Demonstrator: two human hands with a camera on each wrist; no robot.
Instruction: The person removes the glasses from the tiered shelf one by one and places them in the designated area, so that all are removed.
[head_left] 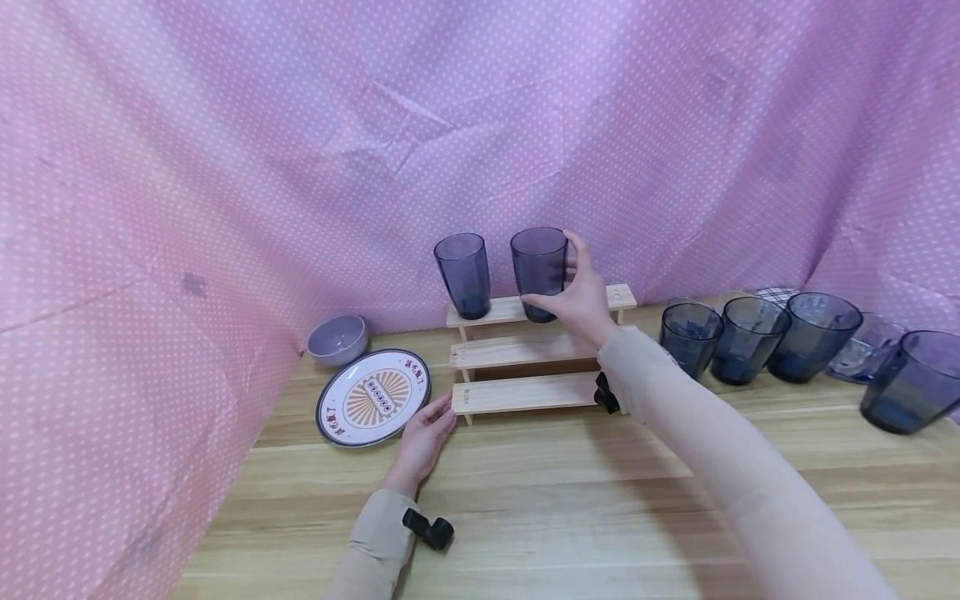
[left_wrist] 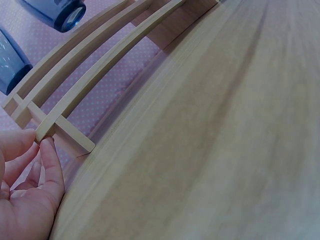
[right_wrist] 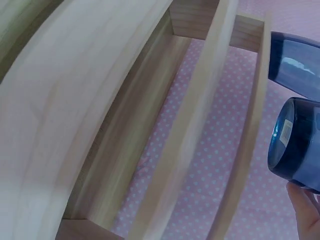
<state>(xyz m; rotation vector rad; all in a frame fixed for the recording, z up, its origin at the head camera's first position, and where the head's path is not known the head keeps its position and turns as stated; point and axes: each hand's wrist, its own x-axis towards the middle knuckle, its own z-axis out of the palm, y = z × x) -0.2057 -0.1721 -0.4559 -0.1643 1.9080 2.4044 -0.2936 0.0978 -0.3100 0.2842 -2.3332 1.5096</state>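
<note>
My right hand grips a tall blue-grey drinking glass at the top tier of a three-tier wooden rack, thumb on the near side and fingers round the far right side. In the right wrist view the base of this glass shows a small label and sits a little off the top slat. A matching glass stands upright on the top tier to its left. Low at the rack's left end, my left hand pinches the bottom slat between thumb and fingers, seen closely in the left wrist view.
To the left lie a round patterned plate and a grey bowl. Several more glasses stand at the right, among them one at the far right. A pink dotted cloth hangs behind the wooden table.
</note>
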